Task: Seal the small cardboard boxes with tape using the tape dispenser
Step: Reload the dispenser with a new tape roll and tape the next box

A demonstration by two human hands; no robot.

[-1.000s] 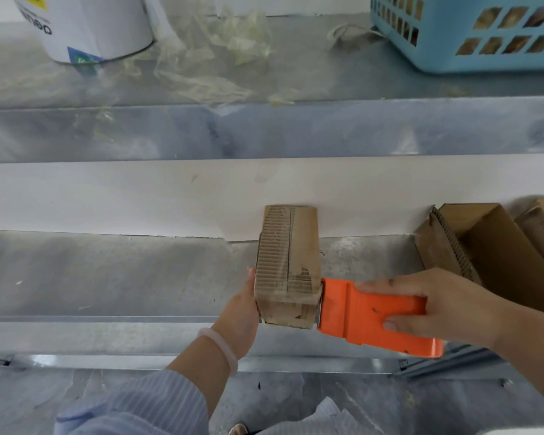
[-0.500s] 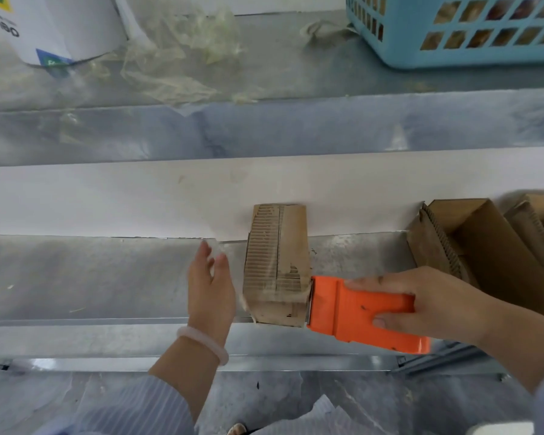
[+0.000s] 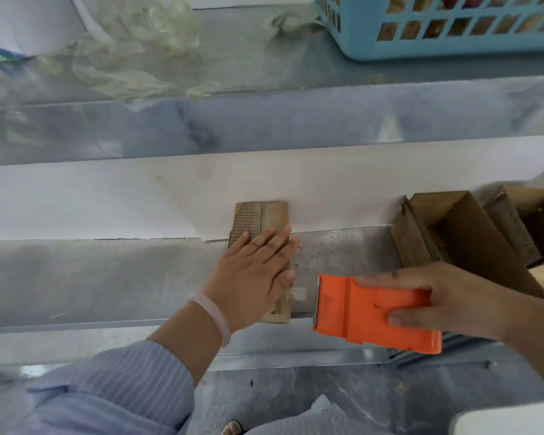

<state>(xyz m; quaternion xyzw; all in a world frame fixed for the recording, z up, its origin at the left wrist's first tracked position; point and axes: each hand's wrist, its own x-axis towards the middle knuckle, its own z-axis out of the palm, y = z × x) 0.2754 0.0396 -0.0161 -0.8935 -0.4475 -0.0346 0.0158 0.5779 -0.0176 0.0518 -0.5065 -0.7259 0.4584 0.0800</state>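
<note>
Box (image 3: 276, 215) apparently lies pressed under left hand's (image 3: 252, 277) fingers (image 3: 280, 243).

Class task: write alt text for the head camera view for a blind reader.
A left hand presses flat on a small cardboard box on a metal shelf, while the right hand holds an orange tape dispenser beside it. More open boxes stand to the right.

Your left hand (image 3: 252, 277), which stood open just left of the small cardboard box (image 3: 272, 215) half a second ago, now lies flat on its top at frame centre. Your right hand (image 3: 437, 296) has drawn the orange tape dispenser (image 3: 368, 312) rightward off the box's side, leaving a gap between them.
</note>
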